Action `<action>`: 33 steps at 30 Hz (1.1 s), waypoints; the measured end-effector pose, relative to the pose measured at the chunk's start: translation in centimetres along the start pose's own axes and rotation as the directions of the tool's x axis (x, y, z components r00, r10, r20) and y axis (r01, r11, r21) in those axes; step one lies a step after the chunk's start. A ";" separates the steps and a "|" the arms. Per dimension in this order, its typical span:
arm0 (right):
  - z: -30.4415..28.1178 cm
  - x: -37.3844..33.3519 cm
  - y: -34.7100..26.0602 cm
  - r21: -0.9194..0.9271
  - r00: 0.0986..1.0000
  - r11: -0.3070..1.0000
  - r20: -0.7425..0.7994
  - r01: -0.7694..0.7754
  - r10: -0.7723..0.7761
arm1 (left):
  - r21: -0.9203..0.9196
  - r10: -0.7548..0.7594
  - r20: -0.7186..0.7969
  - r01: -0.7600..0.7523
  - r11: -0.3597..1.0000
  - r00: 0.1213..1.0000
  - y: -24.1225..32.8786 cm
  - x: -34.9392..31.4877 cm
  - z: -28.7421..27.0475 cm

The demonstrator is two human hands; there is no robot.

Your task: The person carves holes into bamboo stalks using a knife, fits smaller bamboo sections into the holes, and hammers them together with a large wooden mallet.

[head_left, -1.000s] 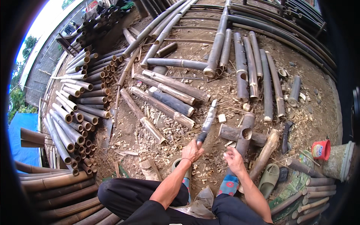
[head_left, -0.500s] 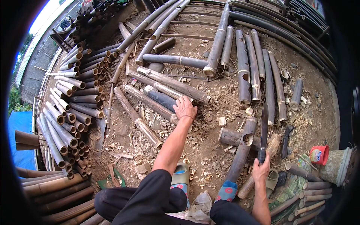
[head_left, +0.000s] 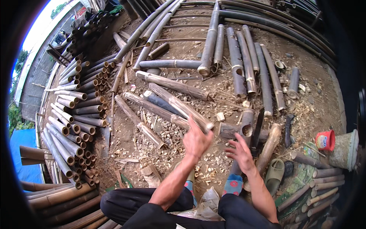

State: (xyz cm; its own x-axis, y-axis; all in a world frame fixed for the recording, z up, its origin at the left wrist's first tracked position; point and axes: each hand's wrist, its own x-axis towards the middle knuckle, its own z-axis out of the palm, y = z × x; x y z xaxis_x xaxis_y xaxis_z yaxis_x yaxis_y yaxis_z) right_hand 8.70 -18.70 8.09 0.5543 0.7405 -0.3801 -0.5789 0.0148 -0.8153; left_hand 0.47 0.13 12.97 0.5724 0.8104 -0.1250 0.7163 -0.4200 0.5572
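Observation:
My left hand is at the near end of a pale brown, split-surfaced bamboo pole, gripping it with one finger along its side. This pole slants over a dark bamboo piece and beside another brown pole. My right hand holds nothing, its fingers spread and pointing toward that pole's end. Just beyond it a dark machete blade rests by a notched bamboo pole; my hand hides its handle. A short log lies crosswise under the notched pole.
Cut bamboo is stacked at the left. Several dark poles lie beyond my right hand, near a bamboo frame. Wood chips cover the soil. At right stand a red tub and a grey bucket; a green clog lies nearer.
My left hand has drawn the bamboo pole toward me and to the right. My right hand has let go of the machete and moved left, its fingers opening.

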 end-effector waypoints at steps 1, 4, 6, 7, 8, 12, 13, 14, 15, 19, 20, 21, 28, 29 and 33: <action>0.7 0.4 -0.8 0.199 0.988 0.972 0.113 -0.123 0.102 | 0.042 0.016 0.120 -0.021 0.999 0.993 1.4 -2.8 -0.1; 0.6 1.2 -1.3 -0.193 0.997 0.980 0.058 -0.043 0.055 | -0.148 0.299 0.429 -0.261 0.954 0.852 2.1 -7.4 -0.5; 0.5 -1.7 -4.1 -0.299 1.000 0.954 0.012 0.030 -0.027 | 0.053 0.274 0.417 -0.324 0.945 0.867 1.7 -5.7 -2.7; -0.4 -3.3 -6.2 -0.392 0.999 0.919 0.022 0.046 -0.041 | 0.187 0.455 0.182 -0.485 0.854 0.872 0.7 -4.6 -2.6; -1.7 -5.2 -7.8 -0.378 0.997 0.923 0.042 0.072 -0.061 | 0.333 0.580 0.111 -0.580 0.743 0.807 1.1 -3.0 -2.9; -6.0 -9.9 -15.7 -0.248 0.973 0.953 0.187 0.177 -0.132 | 0.061 0.772 0.378 -0.845 0.531 0.511 3.3 2.0 -3.8; -7.0 -10.0 -16.7 -0.170 0.964 0.954 0.147 0.245 -0.221 | -0.066 0.748 0.426 -0.807 0.587 0.509 4.8 2.1 -4.0; -7.9 -10.0 -17.6 -0.097 0.946 0.944 0.104 0.315 -0.306 | -0.105 0.754 0.401 -0.792 0.602 0.520 5.7 1.7 -3.8; -8.0 -9.4 -17.9 0.053 0.960 0.959 0.019 0.279 -0.280 | -0.109 0.736 0.387 -0.765 0.634 0.555 5.7 1.1 -4.3; -15.3 -4.1 -7.0 -0.744 0.828 0.629 -0.487 -0.225 -0.279 | -0.611 0.675 0.304 -0.406 0.679 0.672 6.4 -0.3 -0.2; -13.9 -4.0 -3.1 -0.803 0.808 0.551 -0.471 -0.226 -0.355 | -0.685 0.648 0.253 -0.340 0.644 0.718 6.4 -1.0 1.0; -13.7 -4.1 -0.6 -0.846 0.884 0.512 -0.346 -0.148 -0.315 | -0.755 0.609 0.207 -0.272 0.597 0.765 6.4 -1.8 1.9; -11.4 -2.7 8.9 -0.805 0.832 0.512 -0.483 -0.299 -0.274 | -0.802 0.425 0.145 -0.146 0.579 0.893 4.9 -3.3 4.6; -12.2 -2.7 9.4 -0.811 0.825 0.522 -0.471 -0.265 -0.313 | -0.795 0.398 0.163 -0.119 0.595 0.903 5.5 -3.6 4.0; -12.4 -2.0 8.3 -0.776 0.840 0.564 -0.484 -0.283 -0.245 | -0.785 0.451 0.164 -0.161 0.598 0.877 5.6 -3.5 3.1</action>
State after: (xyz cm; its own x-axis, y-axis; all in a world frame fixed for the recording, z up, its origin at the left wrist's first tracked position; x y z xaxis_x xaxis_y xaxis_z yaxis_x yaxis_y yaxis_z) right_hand 10.17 -28.36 -3.37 0.8969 0.2930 -0.3313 -0.0191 -0.7227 -0.6909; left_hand 3.72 -6.33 14.00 0.8907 0.4545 0.0069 0.0234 -0.0611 0.9979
